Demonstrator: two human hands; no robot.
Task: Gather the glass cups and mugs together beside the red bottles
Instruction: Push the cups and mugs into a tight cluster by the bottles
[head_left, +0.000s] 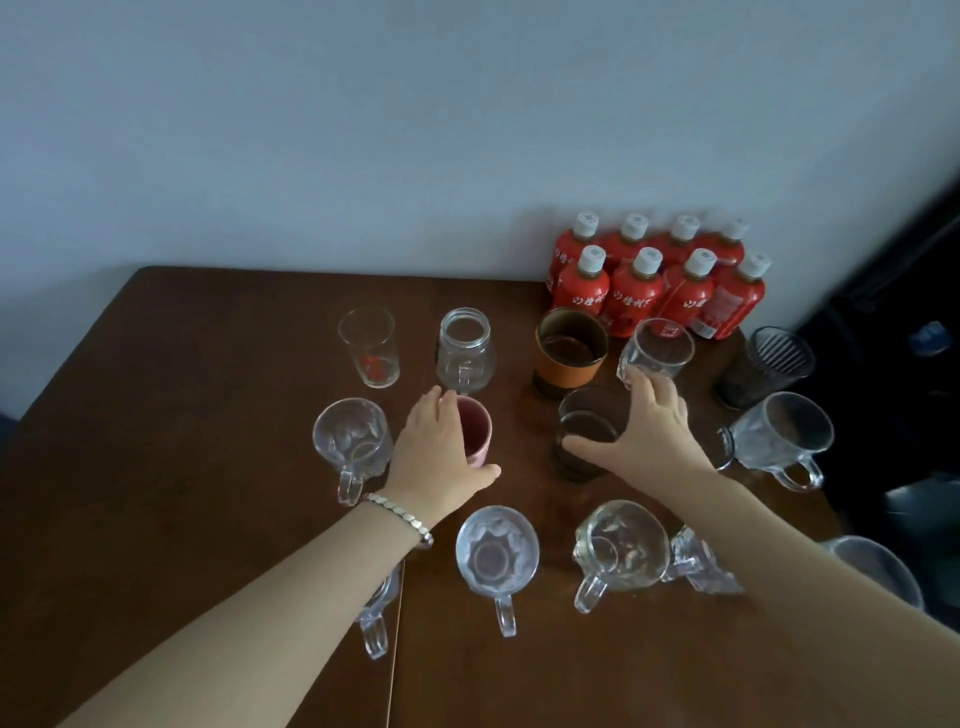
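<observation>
Our left hand (436, 447) wrapped its fingers around the pink mug (475, 437); our right hand (647, 431) spread wide over the dark glass (587, 439), gripping its rim. Both stood well in front of the red bottles (657, 280), other glass mugs scattered across the table (182, 415).

Eight red bottles (655, 280) with white caps stand upright in two rows at my table's far right corner. Just before them stand an orange-banded cup (570, 352), a clear glass (656, 352) and a dark ribbed tumbler (763, 366). Handled mugs (497, 552), a jar (464, 349) and a pink cup (477, 431) stand scattered nearer me.
</observation>
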